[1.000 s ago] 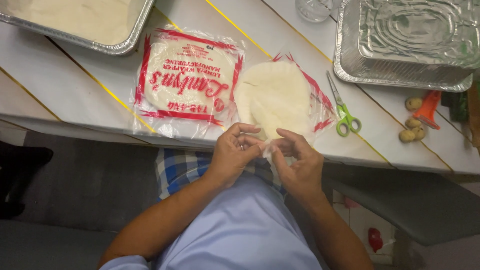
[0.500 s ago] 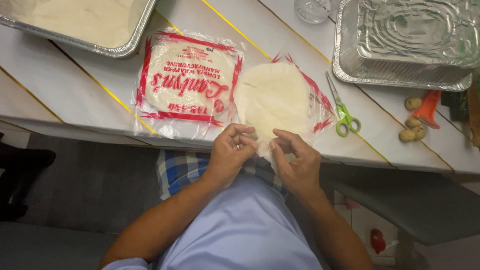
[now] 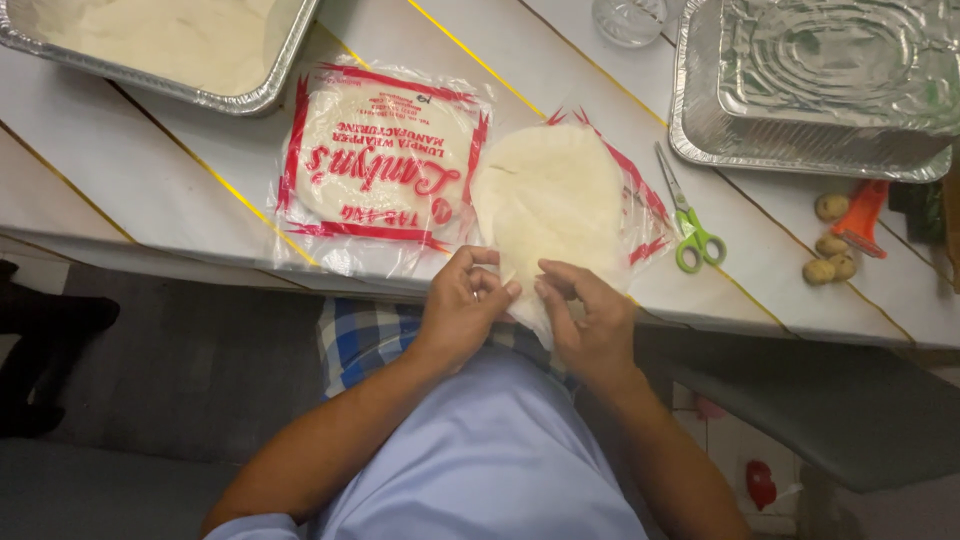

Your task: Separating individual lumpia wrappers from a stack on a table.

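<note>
At the near edge of the white table (image 3: 150, 190), both hands work on a stack of thin round wrappers (image 3: 550, 200). That stack lies on its opened clear-and-red bag (image 3: 640, 215), and its near edge hangs just past the table edge toward the person's lap. The left hand (image 3: 462, 310) sits at 7 o'clock of the stack, fingers curled, thumb and fingertips pinching the wrapper edge. The right hand (image 3: 592, 322) sits at 5 o'clock of the stack, also closed in a pinch on the same edge, so the 2 hands nearly touch at the fingertips. Whether they hold 1 sheet or several is too fine to tell.

At 9 o'clock of the stack, just beside it, lies a sealed pack of wrappers (image 3: 380, 165) with red printing. Green-handled scissors (image 3: 688, 225) lie at 3 o'clock, near the open bag. Farther out at 3 o'clock, 3 small potatoes (image 3: 832, 245) sit by an orange peeler (image 3: 862, 215). At 1 o'clock, 2 foil trays (image 3: 800, 130) are nested together. At 11 o'clock, another foil tray (image 3: 180, 60) holds something pale. At 12 o'clock, a clear glass (image 3: 628, 18) stands at the picture's edge. Below the hands are a light blue shirt (image 3: 480, 460) and blue checked cloth (image 3: 362, 335).
</note>
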